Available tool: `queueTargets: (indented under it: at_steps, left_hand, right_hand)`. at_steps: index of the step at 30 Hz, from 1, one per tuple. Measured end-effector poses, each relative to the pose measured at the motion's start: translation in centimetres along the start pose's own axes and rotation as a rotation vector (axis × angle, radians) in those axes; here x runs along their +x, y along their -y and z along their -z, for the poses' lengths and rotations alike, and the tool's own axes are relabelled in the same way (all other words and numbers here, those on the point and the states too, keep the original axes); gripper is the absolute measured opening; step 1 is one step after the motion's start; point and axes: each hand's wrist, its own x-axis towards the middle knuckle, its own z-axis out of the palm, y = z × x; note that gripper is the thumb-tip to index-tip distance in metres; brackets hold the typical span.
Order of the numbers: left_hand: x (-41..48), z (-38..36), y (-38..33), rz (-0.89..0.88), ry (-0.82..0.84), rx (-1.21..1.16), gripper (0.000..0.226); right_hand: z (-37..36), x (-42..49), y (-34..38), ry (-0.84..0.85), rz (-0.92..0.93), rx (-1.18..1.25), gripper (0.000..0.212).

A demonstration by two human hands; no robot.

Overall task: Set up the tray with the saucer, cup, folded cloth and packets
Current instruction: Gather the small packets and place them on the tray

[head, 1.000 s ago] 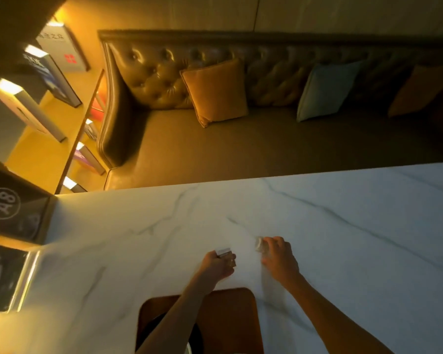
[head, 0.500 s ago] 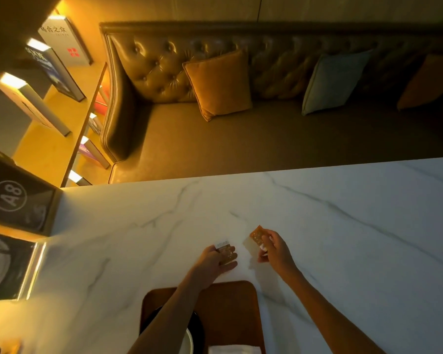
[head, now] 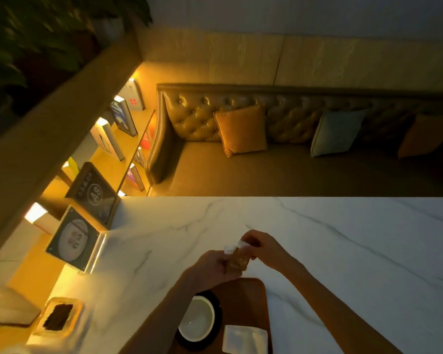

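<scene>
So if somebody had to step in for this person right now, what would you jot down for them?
Left hand and right hand: both pinch the packets, held together in the air just beyond the far end of the tray. How many packets there are cannot be told.
On the tray: white cup sitting on the dark saucer, folded cloth beside them on the right.
Done: saucer, cup and cloth are placed.
Left: set the packets down on the tray, probably on the bare far part, then let go.
</scene>
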Motion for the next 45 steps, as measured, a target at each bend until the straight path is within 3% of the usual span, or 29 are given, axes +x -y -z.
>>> queueTargets:
  at_steps: [4,7,16,25,34,38,45]
  left_hand:
    - [-6.4,-1.6,0.6,-0.02,0.192,0.098,0.044]
    - [-10.2,-2.5,2.2,-0.123,0.136,0.3,0.034]
    - [-18.4,-4.0,6.9,-0.229,0.182,0.411,0.025]
    - [-22.2,-5.0,10.9,-0.271,0.213,0.468,0.026]
    - [-22.4,-4.9,15.0,-0.249,0.277,0.357,0.03]
    - [-21.8,-5.8,16.7,-0.259,0.29,0.313,0.033]
    - [-20.0,-9.0,20.1,-0.179,0.151,0.199,0.039]
  right_hand:
    - [-1.7,-4.1,4.4,-0.012,0.068,-0.083,0.004]
    - [-2.8,-7.7,6.7,-0.001,0.108,-0.116,0.022]
    - [-5.9,-16.5,9.1,-0.108,0.063,0.009,0.005]
    - [-8.6,-22.2,8.8,-0.099,-0.085,0.19,0.005]
    - [-9.9,-25.5,7.6,-0.104,-0.215,0.365,0.013]
    - [-9.0,-26.5,7.2,-0.104,-0.218,0.309,0.017]
    - [-5.5,-28.0,4.8,-0.036,-0.165,0.212,0.019]
